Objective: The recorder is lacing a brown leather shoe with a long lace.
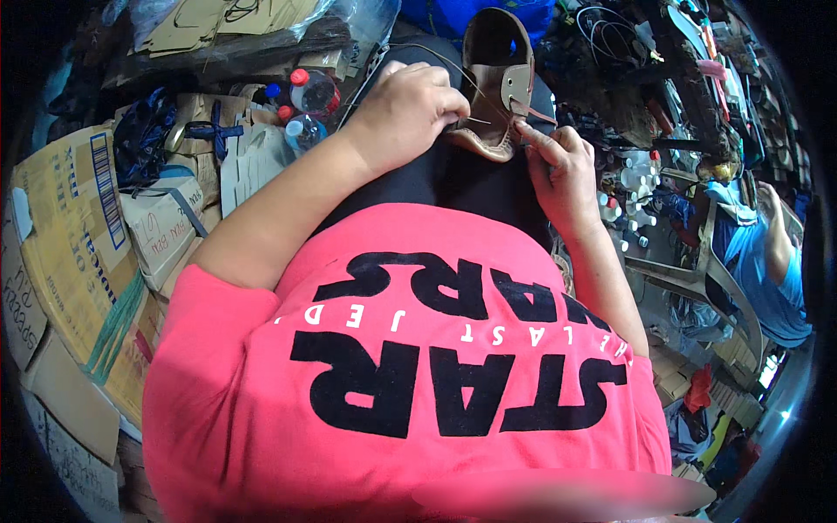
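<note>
A brown leather shoe [517,87] rests on my dark-trousered lap, its opening facing up. Stitching runs along the rim of its near end, and eyelets show on a side flap. My left hand [414,109] is closed in a pinch at the left of the shoe, on a thin thread or needle; which of the two I cannot tell. Fine thread [471,78] loops above that hand toward the shoe. On the other side, my right hand [562,166] grips the shoe's stitched edge between thumb and forefinger. A narrow brown strap or lace end sticks out above its fingers.
Cardboard boxes [83,244] are stacked at the left, with capped bottles [314,91] near my left forearm. Several small white bottles [641,179] stand at the right. Beyond them, another person in blue [754,261] sits near a chair [728,288]. A blue bag [427,17] lies ahead.
</note>
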Demonstrator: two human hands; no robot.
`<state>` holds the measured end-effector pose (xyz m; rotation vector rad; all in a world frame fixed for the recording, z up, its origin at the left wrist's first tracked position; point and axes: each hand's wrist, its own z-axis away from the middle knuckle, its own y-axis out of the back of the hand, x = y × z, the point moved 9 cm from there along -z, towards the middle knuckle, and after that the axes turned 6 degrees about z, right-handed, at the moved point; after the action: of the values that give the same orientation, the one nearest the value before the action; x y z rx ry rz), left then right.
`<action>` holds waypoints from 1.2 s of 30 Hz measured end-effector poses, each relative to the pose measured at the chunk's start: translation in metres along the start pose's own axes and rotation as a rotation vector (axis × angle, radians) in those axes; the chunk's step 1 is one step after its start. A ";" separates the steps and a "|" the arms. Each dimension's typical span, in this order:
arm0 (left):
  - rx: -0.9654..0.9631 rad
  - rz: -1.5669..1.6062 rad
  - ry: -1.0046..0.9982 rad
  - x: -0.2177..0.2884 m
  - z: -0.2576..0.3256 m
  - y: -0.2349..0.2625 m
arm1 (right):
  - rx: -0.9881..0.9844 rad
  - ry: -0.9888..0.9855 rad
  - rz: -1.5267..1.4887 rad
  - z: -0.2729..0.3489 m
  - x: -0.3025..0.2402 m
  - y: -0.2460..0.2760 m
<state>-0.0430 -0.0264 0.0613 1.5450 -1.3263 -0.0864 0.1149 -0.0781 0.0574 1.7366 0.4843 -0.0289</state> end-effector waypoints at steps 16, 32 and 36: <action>-0.010 0.078 0.047 -0.016 -0.016 -0.019 | -0.378 -0.215 -0.628 -0.020 0.057 -0.038; -0.079 0.029 0.080 -0.019 -0.019 -0.026 | -0.403 -0.188 -0.566 -0.030 0.054 -0.033; -0.114 0.038 0.096 -0.022 -0.019 -0.028 | -0.412 -0.186 -0.653 -0.031 0.056 -0.036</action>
<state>-0.0201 -0.0019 0.0376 1.4102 -1.2533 -0.0614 0.1461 -0.0273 0.0153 1.1066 0.8360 -0.5155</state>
